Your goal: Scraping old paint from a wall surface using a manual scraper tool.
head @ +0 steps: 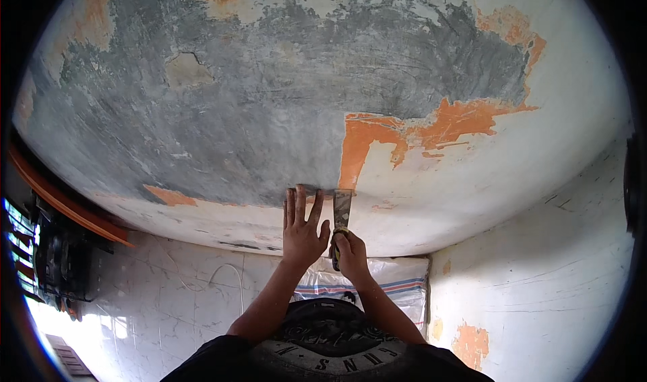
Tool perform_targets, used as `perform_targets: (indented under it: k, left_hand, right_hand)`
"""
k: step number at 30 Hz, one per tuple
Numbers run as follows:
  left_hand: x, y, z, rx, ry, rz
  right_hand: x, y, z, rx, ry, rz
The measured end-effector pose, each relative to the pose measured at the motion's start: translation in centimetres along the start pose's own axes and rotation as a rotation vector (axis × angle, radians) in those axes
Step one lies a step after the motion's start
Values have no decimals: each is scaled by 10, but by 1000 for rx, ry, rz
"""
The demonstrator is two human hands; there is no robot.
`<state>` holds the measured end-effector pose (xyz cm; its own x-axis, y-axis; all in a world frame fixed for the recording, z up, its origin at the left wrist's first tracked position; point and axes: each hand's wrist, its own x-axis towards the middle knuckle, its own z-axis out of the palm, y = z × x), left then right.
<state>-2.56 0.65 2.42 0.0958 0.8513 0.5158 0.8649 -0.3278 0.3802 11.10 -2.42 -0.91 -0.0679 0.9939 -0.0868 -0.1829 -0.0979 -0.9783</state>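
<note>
A wall in front of me carries a broad grey bare patch (pixel 263 93) ringed by white paint (pixel 445 190), with an orange paint strip (pixel 355 152) at the patch's right border. In my right hand (pixel 352 255) is a scraper with a flat metal blade (pixel 342 207); its dark handle is partly hidden by my fingers. The blade's edge meets the wall at the lower end of the orange strip. Just left of it, my left hand (pixel 305 235) reaches flat to the wall, fingers spread and holding nothing, the fingertips on the grey patch's lower border.
A white woven sack (pixel 399 270) with blue and red stripes lies at the wall's foot. Marbled tiles (pixel 187 270) cover the floor, where a pale cable (pixel 241 283) curves. An adjoining white wall (pixel 546 281) stands right; an orange edge (pixel 65 207) runs along the left.
</note>
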Motion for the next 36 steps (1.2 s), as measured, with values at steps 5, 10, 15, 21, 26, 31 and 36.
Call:
perform_targets:
  k: [5,10,15,21,26,31,36]
  left_hand:
    - [0,1,-3,-4,3,-10]
    - [0,-1,0,-17,-14,-1]
    - [0,-1,-1,1,14,16]
    - [-2,0,2,-24,20,-3]
    - [-1,4,-3,-26,23,-5]
    - [-1,1,0,-20,12,-4]
    - [0,2,-6,-11,10,3]
  right_hand:
    - [0,-9,5,-6,17,-51]
    - [-2,22,-11,-34,15,12]
    - [-4,11,-3,51,1,-11]
    - [-2,18,-14,-97,6,14]
    - [-4,10,-9,-12,18,-29]
    - [2,27,-20,-78,19,-4]
    - [6,-18,-1,-25,-18,-63]
